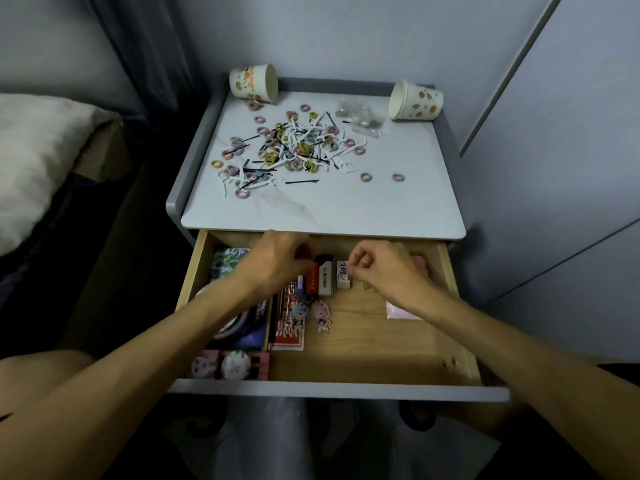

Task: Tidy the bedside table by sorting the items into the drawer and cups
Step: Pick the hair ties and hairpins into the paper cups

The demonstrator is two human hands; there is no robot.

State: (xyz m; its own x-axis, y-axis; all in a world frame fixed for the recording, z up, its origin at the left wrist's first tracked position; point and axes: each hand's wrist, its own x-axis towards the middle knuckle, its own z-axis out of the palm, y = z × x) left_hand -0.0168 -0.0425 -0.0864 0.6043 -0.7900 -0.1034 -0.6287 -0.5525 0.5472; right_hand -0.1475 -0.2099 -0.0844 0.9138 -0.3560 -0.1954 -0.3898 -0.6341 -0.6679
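Observation:
The wooden drawer (374,344) of the bedside table (346,209) stands pulled out. Both my hands are inside it at the back. My left hand (280,259) has curled fingers on a red and black box (313,280). My right hand (384,268) pinches a small white eraser (343,277) standing beside a white box (326,280). On the tabletop lies a pile of small hair ties, black bobby pins and white floss picks (294,150). Two paper cups lie tipped over at the back, one on the left (252,83), one on the right (415,100).
The drawer also holds a dark box (246,323), a red card pack (289,327), cartoon charms (311,311), pink items at the front left (230,365) and a pink packet (398,311). A clear bag of metal bits (362,117) lies near the right cup. A bed with a pillow (31,161) is at left.

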